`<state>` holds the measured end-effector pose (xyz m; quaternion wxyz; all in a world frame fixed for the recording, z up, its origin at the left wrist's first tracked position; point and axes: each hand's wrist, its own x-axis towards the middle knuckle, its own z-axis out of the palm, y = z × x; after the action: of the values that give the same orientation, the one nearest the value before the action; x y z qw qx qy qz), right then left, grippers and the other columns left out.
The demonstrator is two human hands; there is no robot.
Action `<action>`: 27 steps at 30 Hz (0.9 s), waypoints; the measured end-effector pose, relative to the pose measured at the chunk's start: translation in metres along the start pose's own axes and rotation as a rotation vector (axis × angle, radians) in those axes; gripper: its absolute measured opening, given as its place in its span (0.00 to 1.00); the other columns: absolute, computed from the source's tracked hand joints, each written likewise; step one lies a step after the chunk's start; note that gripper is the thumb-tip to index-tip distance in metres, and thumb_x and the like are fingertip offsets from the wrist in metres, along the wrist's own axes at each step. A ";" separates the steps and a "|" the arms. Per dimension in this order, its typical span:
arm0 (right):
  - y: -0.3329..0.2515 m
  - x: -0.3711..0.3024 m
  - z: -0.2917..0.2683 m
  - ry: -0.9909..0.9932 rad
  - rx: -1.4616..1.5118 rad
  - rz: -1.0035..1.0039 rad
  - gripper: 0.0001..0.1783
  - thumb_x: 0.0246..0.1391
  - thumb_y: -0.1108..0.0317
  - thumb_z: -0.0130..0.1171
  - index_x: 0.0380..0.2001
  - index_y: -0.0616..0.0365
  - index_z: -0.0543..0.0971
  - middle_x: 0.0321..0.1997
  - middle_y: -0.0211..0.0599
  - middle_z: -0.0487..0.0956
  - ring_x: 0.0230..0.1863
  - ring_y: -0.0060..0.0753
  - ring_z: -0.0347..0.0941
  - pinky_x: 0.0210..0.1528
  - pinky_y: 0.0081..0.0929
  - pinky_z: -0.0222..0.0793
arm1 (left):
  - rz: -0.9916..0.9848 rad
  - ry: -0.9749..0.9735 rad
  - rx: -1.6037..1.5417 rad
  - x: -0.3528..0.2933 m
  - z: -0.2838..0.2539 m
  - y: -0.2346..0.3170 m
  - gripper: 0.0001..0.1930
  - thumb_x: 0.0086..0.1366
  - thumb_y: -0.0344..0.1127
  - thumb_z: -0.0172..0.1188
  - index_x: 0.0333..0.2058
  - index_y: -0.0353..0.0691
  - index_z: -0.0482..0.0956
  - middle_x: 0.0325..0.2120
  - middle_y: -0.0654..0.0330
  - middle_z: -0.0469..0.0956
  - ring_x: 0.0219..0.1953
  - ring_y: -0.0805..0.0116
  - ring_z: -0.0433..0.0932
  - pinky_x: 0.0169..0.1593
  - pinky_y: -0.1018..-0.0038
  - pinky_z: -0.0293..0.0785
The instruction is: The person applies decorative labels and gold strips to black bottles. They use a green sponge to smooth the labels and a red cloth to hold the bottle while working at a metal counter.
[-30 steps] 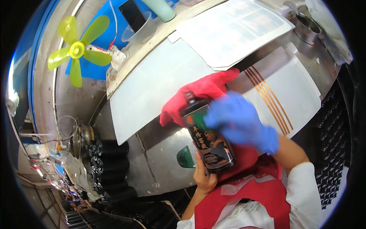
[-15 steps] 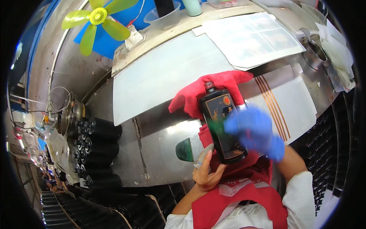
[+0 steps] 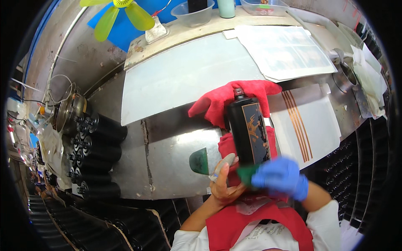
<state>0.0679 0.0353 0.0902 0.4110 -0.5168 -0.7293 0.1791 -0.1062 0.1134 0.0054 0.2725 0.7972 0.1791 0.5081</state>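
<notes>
A black bottle (image 3: 247, 129) with a gold-patterned label lies on red cloth (image 3: 209, 104), its neck pointing away from me. At its lower left side my left hand (image 3: 226, 188), with pale covers on its fingertips, grips the base end. My right hand (image 3: 279, 178), in a blue glove, pinches a green flat scraper (image 3: 248, 174) at the bottle's base; the scraper is slightly smeared by motion. Another dark green rounded scraper (image 3: 199, 161) rests on the metal table, left of the bottle.
Several black bottles (image 3: 102, 159) lie stacked at the table's left. A sheet with copper-coloured strips (image 3: 297, 125) lies to the right. Behind are a large white sheet (image 3: 180, 75), stacked papers (image 3: 289, 50), a metal cup (image 3: 345, 77) and a yellow-green fan (image 3: 138, 16).
The bottle has turned about its long axis, bringing a gold figure on the label into view. My right hand has moved down with the scraper, from the label to the base.
</notes>
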 end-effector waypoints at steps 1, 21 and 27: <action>-0.016 -0.015 0.001 0.042 -0.199 -0.141 0.16 0.36 0.74 0.64 0.33 0.48 0.80 0.29 0.33 0.79 0.24 0.31 0.75 0.22 0.26 0.69 | -0.011 -0.022 -0.022 0.000 0.000 0.000 0.50 0.41 0.36 0.77 0.57 0.30 0.51 0.44 0.35 0.71 0.39 0.50 0.79 0.43 0.65 0.78; 0.060 0.103 -0.043 0.272 -0.453 -0.166 0.12 0.41 0.72 0.60 0.34 0.48 0.79 0.33 0.32 0.76 0.34 0.31 0.72 0.33 0.28 0.67 | -0.023 0.011 -0.074 0.013 0.005 -0.002 0.45 0.43 0.41 0.75 0.53 0.25 0.57 0.44 0.38 0.71 0.42 0.49 0.77 0.41 0.66 0.77; -0.016 -0.026 0.000 0.019 -0.386 -0.284 0.16 0.41 0.69 0.59 0.38 0.50 0.79 0.42 0.30 0.77 0.35 0.26 0.75 0.34 0.24 0.68 | -0.170 -0.060 -0.111 -0.002 -0.001 -0.011 0.56 0.39 0.44 0.77 0.60 0.29 0.49 0.55 0.43 0.62 0.49 0.57 0.70 0.54 0.63 0.65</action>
<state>0.0616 0.0054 0.0902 0.3326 -0.4796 -0.8115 -0.0281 -0.1082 0.1208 -0.0024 0.3635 0.7778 0.2092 0.4681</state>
